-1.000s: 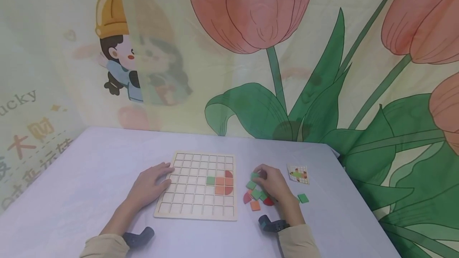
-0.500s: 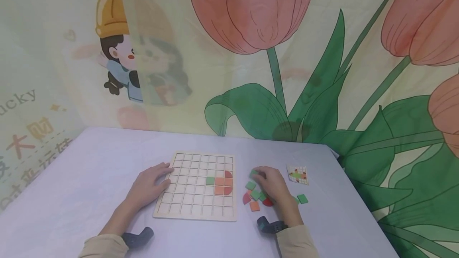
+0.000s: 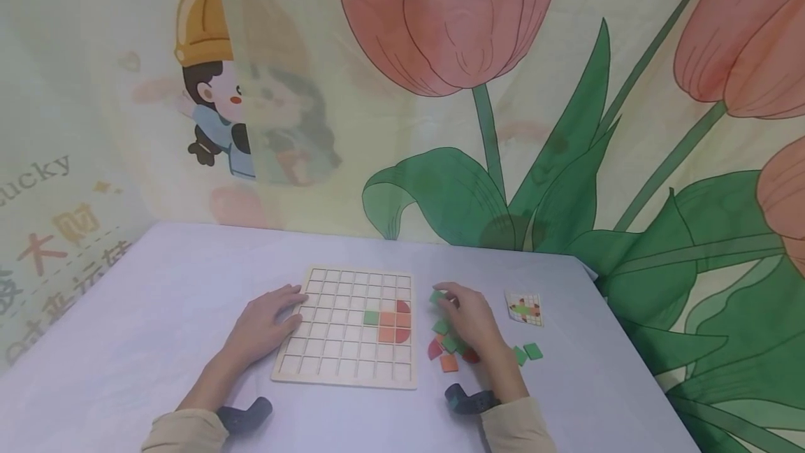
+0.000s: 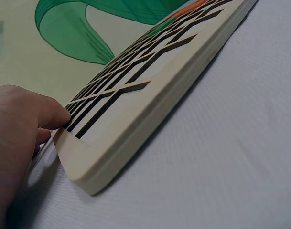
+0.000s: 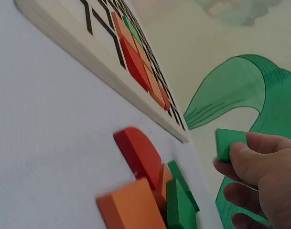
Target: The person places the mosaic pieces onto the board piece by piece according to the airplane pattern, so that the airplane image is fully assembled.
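Note:
A wooden grid board (image 3: 333, 341) lies flat on the table. One green square, several orange squares and two red rounded pieces sit in its cells at the right side. My left hand (image 3: 260, 327) rests at the board's left edge, its thumb (image 4: 54, 112) touching the rim and the other fingers mostly hidden in the left wrist view. Between thumb and fingertips, my right hand (image 3: 472, 317) pinches a green square tile (image 5: 227, 143), held above the table just right of the board. Below that hand is a pile of loose pieces, including an orange square (image 3: 449, 363) and a red rounded piece (image 3: 434, 349).
A small pattern card (image 3: 525, 308) lies to the right of my right hand. Two green tiles, one of them a green square (image 3: 533, 351), lie apart near my right wrist. A printed curtain (image 3: 302, 194) hangs behind the table.
My right hand has moved left and slightly away from me with the green square tile, uncovering more of the green tiles by the wrist. The left hand has stayed on the board's edge.

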Tool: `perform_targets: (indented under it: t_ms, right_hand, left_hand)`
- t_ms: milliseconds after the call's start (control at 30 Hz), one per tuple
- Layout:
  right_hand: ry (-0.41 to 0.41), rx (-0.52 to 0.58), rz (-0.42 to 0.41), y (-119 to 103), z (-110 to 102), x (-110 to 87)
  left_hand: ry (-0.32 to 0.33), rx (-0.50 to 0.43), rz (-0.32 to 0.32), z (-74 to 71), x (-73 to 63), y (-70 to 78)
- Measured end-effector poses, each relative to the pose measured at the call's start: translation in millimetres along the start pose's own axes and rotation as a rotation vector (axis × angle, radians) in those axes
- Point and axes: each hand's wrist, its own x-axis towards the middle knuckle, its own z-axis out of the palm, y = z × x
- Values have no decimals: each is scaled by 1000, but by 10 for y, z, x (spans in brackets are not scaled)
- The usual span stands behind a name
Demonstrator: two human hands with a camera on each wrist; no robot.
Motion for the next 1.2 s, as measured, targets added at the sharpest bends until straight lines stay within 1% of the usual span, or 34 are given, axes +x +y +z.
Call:
perform_targets:
  t_ms: [600, 733, 833, 967, 1067, 1200]
  right_hand:
    - [-33, -56, -102, -431, 111, -114]
    - [-59, -55, -89, -541, 146, -158]
    - [-87, -29, -62, -606, 174, -197]
    - [-110, -16, -61, -657, 217, -226]
    - [-113, -21, -88, -670, 260, -226]
    - [-128, -3, -123, -674, 303, -229]
  left_hand:
    - [-22, -9, -35, 34, 22, -27]
    - [-21, -7, -36, 35, 19, -27]
    - [-20, -5, -38, 34, 19, -22]
    - [-18, -8, -43, 35, 18, -17]
    - [-21, -7, -48, 41, 16, -18]
    - [-24, -5, -50, 51, 13, -26]
